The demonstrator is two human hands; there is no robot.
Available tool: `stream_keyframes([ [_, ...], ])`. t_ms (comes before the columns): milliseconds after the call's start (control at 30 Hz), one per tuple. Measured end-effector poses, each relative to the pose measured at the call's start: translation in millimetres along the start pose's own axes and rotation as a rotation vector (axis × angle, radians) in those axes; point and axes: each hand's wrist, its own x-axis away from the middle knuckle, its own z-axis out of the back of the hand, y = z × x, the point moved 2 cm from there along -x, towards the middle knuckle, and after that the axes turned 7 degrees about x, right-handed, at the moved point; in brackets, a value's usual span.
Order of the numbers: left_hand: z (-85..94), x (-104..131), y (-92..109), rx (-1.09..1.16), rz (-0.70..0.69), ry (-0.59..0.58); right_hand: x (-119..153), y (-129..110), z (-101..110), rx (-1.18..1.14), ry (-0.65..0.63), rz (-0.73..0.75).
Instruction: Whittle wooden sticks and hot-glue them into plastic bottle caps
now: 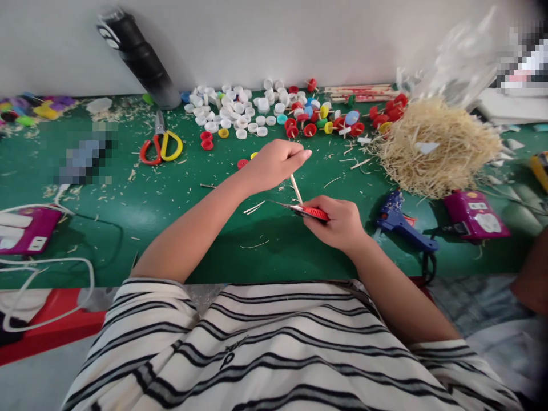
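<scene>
two hands, stick (295, 188), red cutter (309, 212)

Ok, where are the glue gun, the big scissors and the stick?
glue gun (400, 220), head view, blue body.
big scissors (161, 145), head view, where handles meet.
stick (295, 188), head view, bare middle.

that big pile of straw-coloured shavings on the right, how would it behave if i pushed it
The shavings pile looks loose and fluffy, so it would probably be very light and crumple instead of sliding whole. Stray slivers already litter the green table, so bits would likely shed and scatter.
</scene>
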Motion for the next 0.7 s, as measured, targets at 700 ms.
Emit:
stream_keyframes([
  [700, 24.8, -5.2, -29.2, -0.199, 0.116, -0.016, -8.1, 12.1, -3.1, -0.691, 0.103, -0.447],
])
